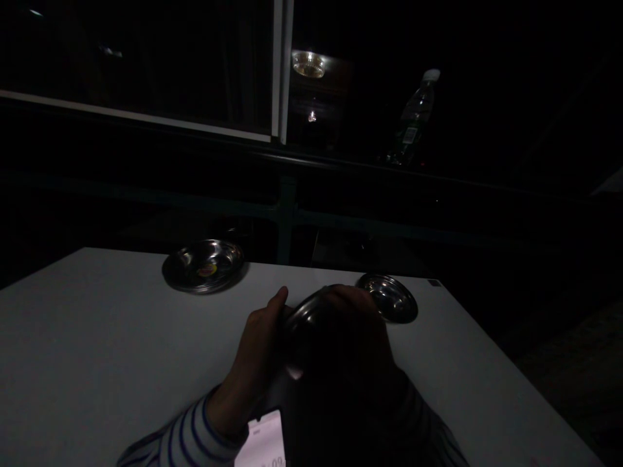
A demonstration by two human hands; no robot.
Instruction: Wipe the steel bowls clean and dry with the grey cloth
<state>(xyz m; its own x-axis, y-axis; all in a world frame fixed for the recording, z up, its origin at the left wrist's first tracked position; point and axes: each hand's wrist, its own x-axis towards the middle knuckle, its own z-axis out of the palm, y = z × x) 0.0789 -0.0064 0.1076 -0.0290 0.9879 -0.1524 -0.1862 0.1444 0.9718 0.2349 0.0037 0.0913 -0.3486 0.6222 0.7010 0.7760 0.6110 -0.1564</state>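
A shiny metal dish [311, 327] is held up above the table between both hands, tilted, with much of it in deep shadow. My left hand [257, 347] closes on its left side, thumb upward along the rim. Over the dish's right and upper side bends my right hand [363, 318], its fingers mostly lost in the dark. Behind it, to the right, a small metal dish [396, 299] lies on the white table [121, 350]. Farther left sit metal plates [187, 269], seemingly stacked, with a yellow and red sticker inside.
A phone [263, 438] with a lit screen is below my left wrist. Beyond the table, a clear plastic bottle [416, 117] with a white cap stands near the window frame [281, 71]. A green bar [287, 207] runs behind the table. The surroundings are very dark.
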